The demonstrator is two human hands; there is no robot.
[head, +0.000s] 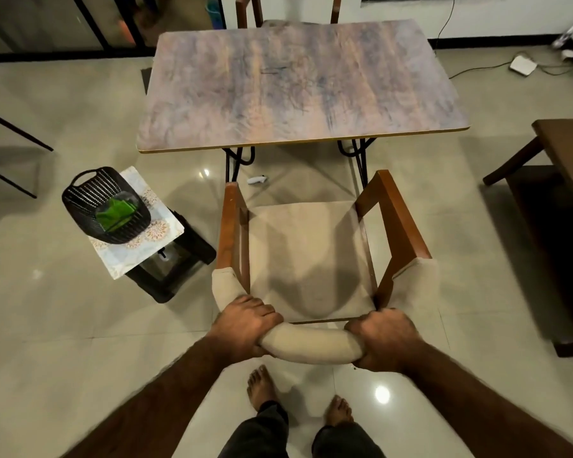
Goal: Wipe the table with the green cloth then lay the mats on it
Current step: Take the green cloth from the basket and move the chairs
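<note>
Head view: both hands on chair, cloth out of reach

Head camera shows my left hand [244, 325] and right hand [382, 338] each clenched around the padded backrest of a chair [308, 256]. I stand behind it, facing the table [295, 84]. The green cloth [116, 211] lies inside a black basket [105, 203], well apart from my left hand, forward and to the left. That basket sits on patterned mats [136, 239] stacked on a dark stool [176, 266] beside the table's near left corner.

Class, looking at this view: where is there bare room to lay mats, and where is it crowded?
The whole table top is bare, edge to edge. The stool on the left is crowded: the black basket with the green cloth covers most of it. Both hands grip the chair back.
</note>
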